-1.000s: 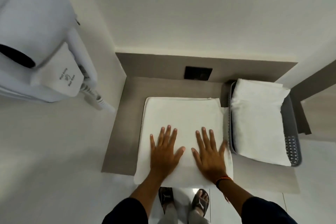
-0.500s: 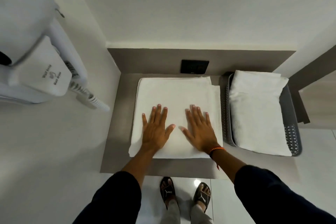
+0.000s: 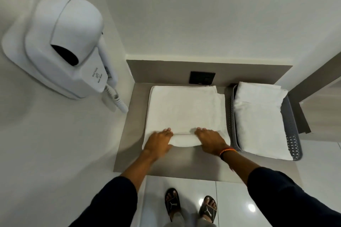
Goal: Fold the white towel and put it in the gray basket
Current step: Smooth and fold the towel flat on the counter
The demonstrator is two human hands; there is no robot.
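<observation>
A white towel point(image 3: 186, 108), folded into a flat square, lies on the grey-brown counter point(image 3: 184, 162). Its near edge is lifted and curled over toward the wall. My left hand point(image 3: 158, 142) grips that near edge at the left, and my right hand point(image 3: 210, 140) grips it at the right, fingers on top of the rolled part. To the right stands the gray basket point(image 3: 293, 134), long and perforated, with another folded white towel point(image 3: 260, 120) lying in it.
A white wall-mounted hair dryer point(image 3: 68, 46) with a coiled cord hangs on the left wall. A black socket plate point(image 3: 202, 77) sits on the back panel behind the towel. My sandalled feet stand on glossy floor tiles below the counter's front edge.
Both hands lay flat on the towel's top before. They have slid back to its near edge, closed on it and begun turning it over toward the wall.
</observation>
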